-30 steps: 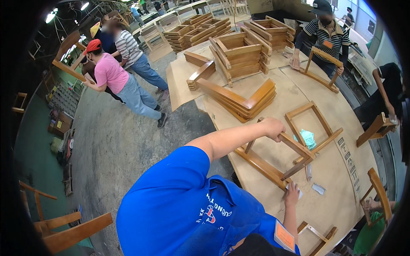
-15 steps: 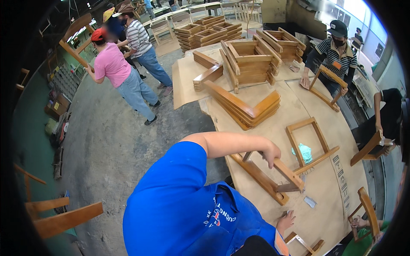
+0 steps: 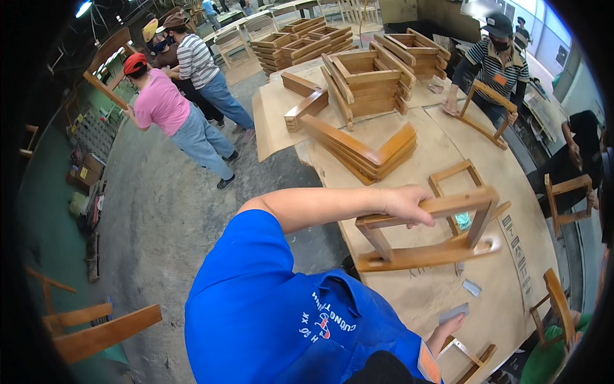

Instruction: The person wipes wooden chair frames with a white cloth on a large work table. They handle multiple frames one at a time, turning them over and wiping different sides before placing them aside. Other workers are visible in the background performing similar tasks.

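Observation:
My left hand [image 3: 410,206] grips the upper bar of a brown wooden frame [image 3: 441,257], a four-sided piece tilted above the cardboard-covered table [image 3: 400,301]. Fingers wrap over the bar's middle. Lower down, close to the table's near edge, my right hand [image 3: 449,326] is closed on a small grey rectangular sheet [image 3: 453,313], whose exact kind I cannot make out. A second grey sheet [image 3: 472,288] lies on the cardboard beyond it. Behind the held frame, another wooden frame [image 3: 457,169] lies flat, partly hidden, with a mint-green cloth [image 3: 463,221] inside it.
Stacked L-shaped wooden pieces [image 3: 368,153] and piled frames [image 3: 372,83] fill the table's far side. Across the table a person in a striped shirt [image 3: 505,80] handles a frame. Others work at the right edge. One person in pink [image 3: 167,105] carries a chair part at left.
My left hand has raised and turned the wooden frame, bringing it rightward. My right hand, spread on the table before, now holds a grey sheet.

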Motion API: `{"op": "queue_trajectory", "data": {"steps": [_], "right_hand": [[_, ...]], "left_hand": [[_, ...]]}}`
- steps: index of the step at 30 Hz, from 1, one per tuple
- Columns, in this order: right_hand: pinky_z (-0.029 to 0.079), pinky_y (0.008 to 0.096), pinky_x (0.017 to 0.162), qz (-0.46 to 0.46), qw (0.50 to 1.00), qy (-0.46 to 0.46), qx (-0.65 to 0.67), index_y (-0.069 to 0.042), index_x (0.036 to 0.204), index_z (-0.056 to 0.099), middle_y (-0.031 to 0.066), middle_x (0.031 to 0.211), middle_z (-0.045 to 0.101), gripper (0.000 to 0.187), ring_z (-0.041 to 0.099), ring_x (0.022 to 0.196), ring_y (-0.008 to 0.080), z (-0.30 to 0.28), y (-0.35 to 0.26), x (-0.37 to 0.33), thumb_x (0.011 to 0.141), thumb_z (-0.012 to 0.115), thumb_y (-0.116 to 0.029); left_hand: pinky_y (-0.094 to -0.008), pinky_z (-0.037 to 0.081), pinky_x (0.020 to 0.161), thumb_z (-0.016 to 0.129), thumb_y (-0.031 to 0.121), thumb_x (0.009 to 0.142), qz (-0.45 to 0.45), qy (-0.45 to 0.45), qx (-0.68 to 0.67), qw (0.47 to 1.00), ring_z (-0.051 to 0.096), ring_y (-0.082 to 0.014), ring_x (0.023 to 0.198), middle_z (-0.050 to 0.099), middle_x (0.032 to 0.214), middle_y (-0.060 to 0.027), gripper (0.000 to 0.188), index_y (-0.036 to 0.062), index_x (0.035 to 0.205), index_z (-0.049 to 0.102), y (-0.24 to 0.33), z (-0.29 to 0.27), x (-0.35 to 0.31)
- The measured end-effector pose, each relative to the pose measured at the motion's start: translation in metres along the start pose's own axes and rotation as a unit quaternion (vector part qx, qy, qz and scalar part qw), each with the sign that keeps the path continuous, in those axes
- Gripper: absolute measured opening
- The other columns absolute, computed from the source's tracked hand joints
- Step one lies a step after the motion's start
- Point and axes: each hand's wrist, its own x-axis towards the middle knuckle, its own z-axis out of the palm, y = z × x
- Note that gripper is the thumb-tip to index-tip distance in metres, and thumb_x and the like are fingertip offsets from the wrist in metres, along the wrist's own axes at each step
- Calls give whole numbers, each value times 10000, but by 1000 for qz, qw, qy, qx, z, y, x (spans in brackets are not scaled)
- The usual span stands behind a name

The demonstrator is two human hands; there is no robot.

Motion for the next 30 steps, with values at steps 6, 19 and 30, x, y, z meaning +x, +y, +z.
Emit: {"op": "queue_trajectory", "data": {"steps": [6, 19, 30], "right_hand": [[415, 433, 1022, 185, 937, -19, 296, -13, 1355, 414, 155, 1291, 538, 454, 529, 1176, 298, 11, -54, -15, 994, 400, -289], [481, 362, 892, 81, 983, 10, 163, 0, 1273, 525, 108, 1180, 604, 366, 585, 1044, 223, -56, -79, -10, 946, 523, -165], [265, 590, 1062, -357, 748, -206, -520, -187, 1311, 516, -13, 1401, 452, 490, 372, 1325, 241, 23, 3, -94, 836, 488, -71]], "left_hand": [[-264, 470, 604, 666, 239, 888, 146, 116, -333, 924, 541, -103, 632, 548, 745, -21, 326, 40, 1078, 492, 18, 65, 18], [-381, 434, 979, 586, 277, 926, 79, 15, -566, 821, 565, -227, 1063, 621, 1098, -100, 295, 34, 1093, 601, -19, 107, 62], [-438, 380, 1045, 619, 485, 872, -95, 185, -445, 871, 501, -283, 1175, 506, 1243, -50, 584, 125, 1295, 435, -123, 107, 57]]}}
